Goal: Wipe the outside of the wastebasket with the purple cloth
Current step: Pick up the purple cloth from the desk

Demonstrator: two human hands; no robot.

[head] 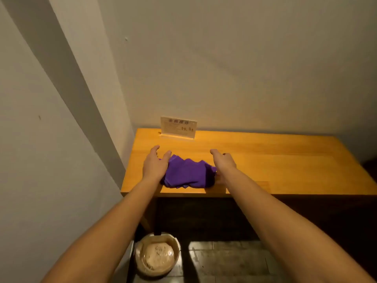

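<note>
A crumpled purple cloth (188,173) is flanked on a wooden table (285,160): the left hand (154,166) is laid on its left end, fingers spread and not closed, while the right hand (224,163) is cupped loosely at its right end, gripping nothing visible. The cloth is best gathered into one firm wad before lifting. The round, liner-fitted wastebasket (157,255) is seen on the floor, well below the fingers.

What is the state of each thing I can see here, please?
purple cloth: crumpled, lying on the table.
left hand: open, touching the cloth's left end.
right hand: open, at its right end.
wastebasket: upright on the floor, lined, not yet wiped.
sign: standing upright.
</note>
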